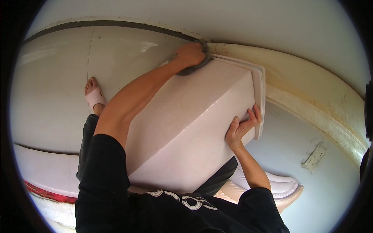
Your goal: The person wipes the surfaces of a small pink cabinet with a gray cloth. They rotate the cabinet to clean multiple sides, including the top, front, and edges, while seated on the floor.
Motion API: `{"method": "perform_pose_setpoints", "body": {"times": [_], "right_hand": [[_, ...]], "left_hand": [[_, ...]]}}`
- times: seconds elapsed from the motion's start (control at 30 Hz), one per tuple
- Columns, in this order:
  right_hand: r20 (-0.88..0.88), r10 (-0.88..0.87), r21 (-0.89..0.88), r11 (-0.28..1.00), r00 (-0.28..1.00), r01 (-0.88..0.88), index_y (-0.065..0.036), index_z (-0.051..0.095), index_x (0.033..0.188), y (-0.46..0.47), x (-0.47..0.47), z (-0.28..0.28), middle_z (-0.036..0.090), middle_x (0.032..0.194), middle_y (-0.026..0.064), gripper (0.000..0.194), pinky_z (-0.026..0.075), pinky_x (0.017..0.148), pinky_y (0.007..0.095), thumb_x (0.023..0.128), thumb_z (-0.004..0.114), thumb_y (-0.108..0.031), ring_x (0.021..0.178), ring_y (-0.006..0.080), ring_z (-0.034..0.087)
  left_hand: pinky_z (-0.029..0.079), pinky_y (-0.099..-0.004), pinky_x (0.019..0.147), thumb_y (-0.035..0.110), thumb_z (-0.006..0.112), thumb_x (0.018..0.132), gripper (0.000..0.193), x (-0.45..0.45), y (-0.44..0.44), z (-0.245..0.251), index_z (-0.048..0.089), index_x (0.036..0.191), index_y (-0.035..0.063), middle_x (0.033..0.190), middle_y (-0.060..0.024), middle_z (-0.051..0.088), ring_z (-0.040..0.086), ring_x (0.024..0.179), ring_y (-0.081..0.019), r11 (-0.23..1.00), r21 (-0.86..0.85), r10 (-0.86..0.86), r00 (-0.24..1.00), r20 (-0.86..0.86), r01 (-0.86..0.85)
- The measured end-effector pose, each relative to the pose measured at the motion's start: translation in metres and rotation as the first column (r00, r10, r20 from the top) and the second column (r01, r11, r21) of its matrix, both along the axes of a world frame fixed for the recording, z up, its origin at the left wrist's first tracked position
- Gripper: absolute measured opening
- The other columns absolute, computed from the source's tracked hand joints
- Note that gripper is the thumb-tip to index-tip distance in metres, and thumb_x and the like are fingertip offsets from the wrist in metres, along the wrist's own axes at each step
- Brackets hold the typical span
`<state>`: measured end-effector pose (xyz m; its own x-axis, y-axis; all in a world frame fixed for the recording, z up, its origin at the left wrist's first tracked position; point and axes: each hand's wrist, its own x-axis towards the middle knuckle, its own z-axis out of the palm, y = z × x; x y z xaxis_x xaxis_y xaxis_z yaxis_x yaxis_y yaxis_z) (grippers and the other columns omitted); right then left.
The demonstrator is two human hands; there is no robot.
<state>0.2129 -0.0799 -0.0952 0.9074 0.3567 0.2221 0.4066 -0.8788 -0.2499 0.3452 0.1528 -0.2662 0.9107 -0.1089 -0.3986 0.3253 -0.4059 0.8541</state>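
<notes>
A large pale pink plastic bin [186, 125], tapered and boxy, lies tilted across my lap with its wide rim [260, 87] pointing away from me. My left hand [191, 54] presses a dark grey cloth [192, 68] against the bin's far side close to the rim; hand and cloth are slightly blurred. On the near right side, my right hand [243, 126] steadies the bin, its thumb on the wall and its fingers bent at the rim. The inside of the bin is hidden from view.
A pale tiled floor [55, 87] runs left to a dark skirting strip [116, 24]. My foot in a pink slipper [95, 97] rests there. A stained yellowish panel [306, 75] curves along the right, near a wall socket [314, 156]. Shiny inflatable-looking cushions [284, 186] lie lower right.
</notes>
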Motion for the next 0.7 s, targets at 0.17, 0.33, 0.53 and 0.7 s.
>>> {"method": "perform_pose_setpoints", "body": {"times": [0.17,0.33,0.53,0.7], "right_hand": [[0.020,-0.001,-0.024,1.000,1.000,0.001,0.007,0.038,0.121,0.001,0.000,0.003,0.028,0.139,0.0258,0.046,0.021,0.108,0.0508,0.088,0.052,-0.021,0.129,0.0383,0.027],[0.042,0.000,-0.032,0.999,0.999,0.001,0.008,0.040,0.119,-0.002,0.001,0.001,0.030,0.137,0.0279,0.047,0.023,0.106,0.0515,0.083,0.057,-0.017,0.127,0.0403,0.029],[0.062,-0.004,-0.023,1.000,0.998,0.005,0.009,0.040,0.120,-0.004,0.002,-0.002,0.029,0.138,0.0280,0.049,0.024,0.106,0.0520,0.082,0.058,-0.016,0.126,0.0407,0.029],[0.093,0.010,-0.051,0.999,0.996,-0.005,0.007,0.042,0.120,-0.003,0.003,-0.001,0.033,0.137,0.0274,0.050,0.022,0.105,0.0530,0.082,0.061,-0.019,0.126,0.0413,0.029]], "left_hand": [[0.051,-0.0478,0.080,0.024,0.057,0.081,0.030,-0.001,0.012,0.123,0.069,0.092,-0.0012,0.092,-0.0236,0.067,0.064,0.092,-0.0402,0.982,0.002,-0.186,0.962,0.202,0.189],[0.051,-0.0478,0.080,0.029,0.059,0.088,0.032,-0.005,-0.003,0.105,0.066,0.110,0.0072,0.100,-0.0185,0.068,0.064,0.094,-0.0385,0.997,-0.040,-0.057,0.956,0.288,0.071],[0.050,-0.0482,0.083,0.029,0.054,0.089,0.035,-0.009,-0.004,0.059,0.061,0.118,0.0090,0.106,-0.0174,0.067,0.062,0.099,-0.0382,0.998,0.006,0.054,0.984,0.167,-0.056],[0.050,-0.0461,0.084,0.036,0.056,0.089,0.041,-0.014,-0.003,0.132,0.059,0.119,0.0079,0.111,-0.0161,0.066,0.062,0.100,-0.0368,0.995,-0.068,-0.051,0.962,0.269,0.072]]}}
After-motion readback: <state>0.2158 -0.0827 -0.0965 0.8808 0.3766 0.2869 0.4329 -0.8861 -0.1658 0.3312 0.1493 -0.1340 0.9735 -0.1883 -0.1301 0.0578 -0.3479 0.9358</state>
